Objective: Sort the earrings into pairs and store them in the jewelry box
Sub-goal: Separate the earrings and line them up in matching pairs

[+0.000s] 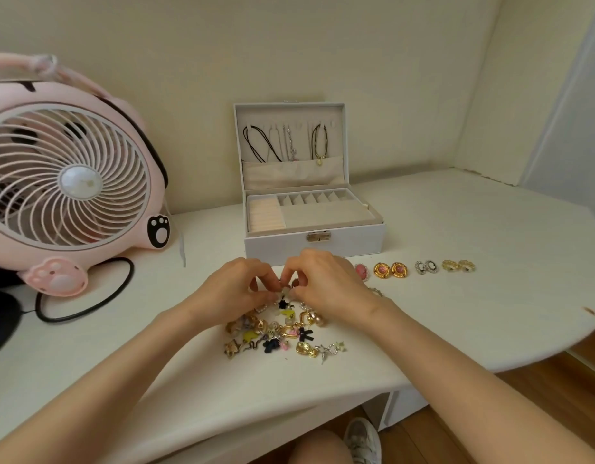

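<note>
Surface: a white table (pixel 456 313) with a rounded right edge and a brown mark near that edge.

Room: a cream wall (pixel 323 45) behind, turning a corner at the right. I see wooden floor (pixel 557 390) below the table edge and a pale shoe (pixel 363 440) under it.

1. Jewelry box (pixel 314 242): white, at the middle back against the wall. The lid stands open and upright, with necklaces (pixel 266 145) hanging inside it. The tray below is lined in beige.
2. Loose earrings (pixel 282 333): a mixed pile on the table just in front of the box, between the two forearms.
3. Sorted row, right of the pile and near the box front:
   - a pink oval earring (pixel 361 271), partly behind the right hand
   - a round gold pair (pixel 389 270)
   - a dark silver-rimmed pair (pixel 426 266)
   - a gold hoop pair (pixel 458 265)
4. Left hand (pixel 237 286) and right hand (pixel 326 283): fingertips meet over the far edge of the pile. Both pinch a small earring (pixel 284 291), too small for me to tell its shape.
5. Pink fan (pixel 68 182): at the far left, facing me, with a black cable (pixel 88 296) looped on the table beside it.
</note>
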{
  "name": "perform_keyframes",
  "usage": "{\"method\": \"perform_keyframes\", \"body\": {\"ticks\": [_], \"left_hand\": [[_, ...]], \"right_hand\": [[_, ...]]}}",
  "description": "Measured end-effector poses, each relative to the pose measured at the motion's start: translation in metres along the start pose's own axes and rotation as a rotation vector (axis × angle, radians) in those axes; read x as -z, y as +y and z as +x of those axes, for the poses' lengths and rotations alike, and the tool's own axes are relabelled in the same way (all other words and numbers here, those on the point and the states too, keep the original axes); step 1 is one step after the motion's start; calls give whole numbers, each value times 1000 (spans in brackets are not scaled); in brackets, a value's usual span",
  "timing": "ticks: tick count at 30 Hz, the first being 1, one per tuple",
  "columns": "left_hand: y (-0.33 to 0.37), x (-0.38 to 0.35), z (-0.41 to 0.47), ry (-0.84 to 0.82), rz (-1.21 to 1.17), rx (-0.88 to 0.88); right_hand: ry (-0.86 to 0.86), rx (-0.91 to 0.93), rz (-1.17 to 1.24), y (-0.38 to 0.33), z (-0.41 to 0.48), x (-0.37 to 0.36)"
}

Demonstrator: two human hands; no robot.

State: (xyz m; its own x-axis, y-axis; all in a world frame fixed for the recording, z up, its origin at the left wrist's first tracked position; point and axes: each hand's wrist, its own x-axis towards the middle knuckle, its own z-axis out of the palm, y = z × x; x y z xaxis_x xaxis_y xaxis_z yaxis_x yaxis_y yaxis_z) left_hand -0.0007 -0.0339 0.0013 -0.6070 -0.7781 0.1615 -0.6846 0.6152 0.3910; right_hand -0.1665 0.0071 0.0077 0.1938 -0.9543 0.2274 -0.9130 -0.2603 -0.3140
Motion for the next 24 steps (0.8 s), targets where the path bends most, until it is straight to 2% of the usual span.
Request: {"method": "perform_keyframes", "body": {"ticks": [7,14,19,24], "left_hand": [[0,5,-2,-27,0,21],[-7,10,-2,124,-90,48],[-2,7,-2,82,-118,28],[3,4,-3,77,-252,-6]], "right_hand": [[-52,4,-31,2,8,-2],[-23,-80,378,5,5,16],[-38,-98,405,8,5,10],[-17,-69,447,5,7,3]]}}
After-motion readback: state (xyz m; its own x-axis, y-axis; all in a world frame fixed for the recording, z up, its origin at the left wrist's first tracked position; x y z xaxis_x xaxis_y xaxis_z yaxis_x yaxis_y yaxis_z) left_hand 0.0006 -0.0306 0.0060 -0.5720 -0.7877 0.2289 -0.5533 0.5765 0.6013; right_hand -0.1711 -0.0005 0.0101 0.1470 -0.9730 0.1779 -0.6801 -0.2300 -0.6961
